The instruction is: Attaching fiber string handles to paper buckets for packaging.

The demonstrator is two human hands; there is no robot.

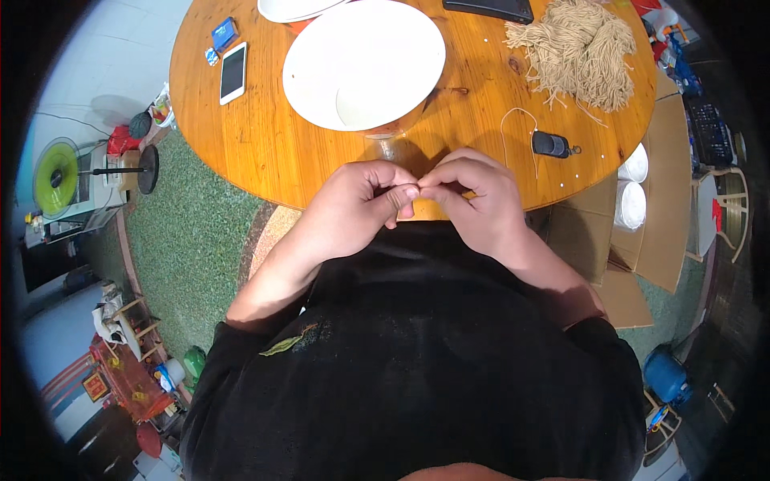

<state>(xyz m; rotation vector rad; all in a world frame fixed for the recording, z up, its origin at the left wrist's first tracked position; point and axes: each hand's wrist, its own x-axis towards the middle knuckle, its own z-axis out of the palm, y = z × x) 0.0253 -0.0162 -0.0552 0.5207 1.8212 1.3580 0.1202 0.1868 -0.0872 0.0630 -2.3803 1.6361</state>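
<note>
My left hand (361, 204) and my right hand (480, 196) meet just over the near edge of the round wooden table (265, 152). The thumb and fingers of each are pinched together, tip against tip. Whatever sits between the fingertips is too small or too hidden to make out. Beyond the hands stands a large white oval plate or basin (365, 60), the nearest thing ahead of them. A dark key fob (552, 144) with a thin tan cord (504, 120) lies right of my right hand; the cord's lower end runs down toward that hand.
A heap of tan strings (581, 56) lies at the table's far right, near a black flat case (489, 8). White phone (233, 74) and small blue box (224, 34) rest far left. Cardboard (662, 192) stands right of the table; a green-bladed fan (56, 178) stands left.
</note>
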